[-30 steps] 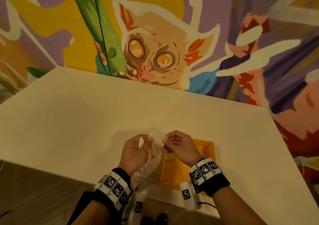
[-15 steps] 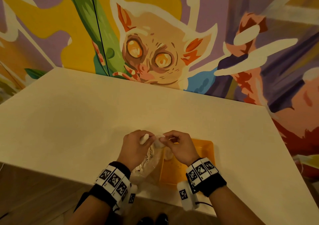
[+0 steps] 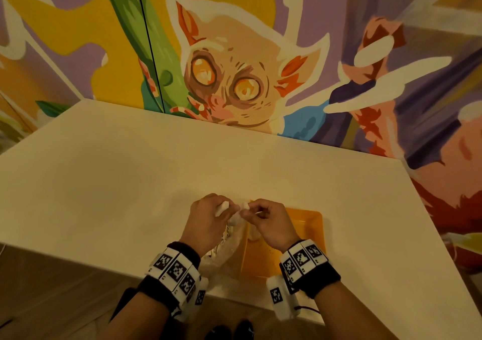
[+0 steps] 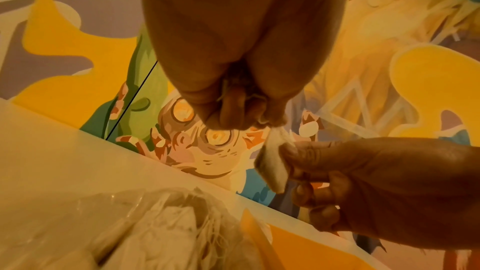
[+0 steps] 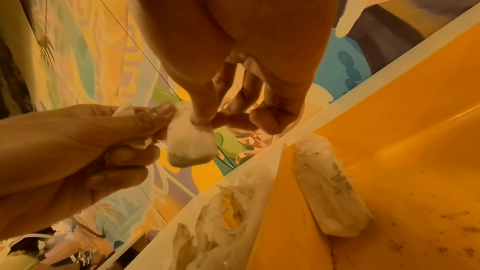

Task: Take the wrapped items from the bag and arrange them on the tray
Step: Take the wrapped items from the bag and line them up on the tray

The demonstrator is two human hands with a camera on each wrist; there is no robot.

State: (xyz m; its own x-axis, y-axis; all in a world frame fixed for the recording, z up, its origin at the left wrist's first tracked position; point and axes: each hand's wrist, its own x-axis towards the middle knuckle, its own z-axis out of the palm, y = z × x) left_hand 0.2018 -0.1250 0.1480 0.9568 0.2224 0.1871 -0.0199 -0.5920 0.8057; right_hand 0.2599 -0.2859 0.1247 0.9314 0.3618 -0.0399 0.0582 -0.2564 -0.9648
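Observation:
A small white wrapped item hangs between my two hands, above the table's front edge. My right hand pinches its top with thumb and fingertips. My left hand is curled round white wrapping and thin strings, its thumb touching the item. Below the left hand lies the clear plastic bag with more white wrapped items inside. The orange tray sits beside it on the right, with one long wrapped item lying in it.
The cream table stretches far and left, and its near edge runs just under my wrists. A painted wall stands behind it. Dark crumbs speckle the tray floor.
Both hands stayed close together over the bag. The white item has shifted a little between the fingertips, and a white end now sticks out of the left fist.

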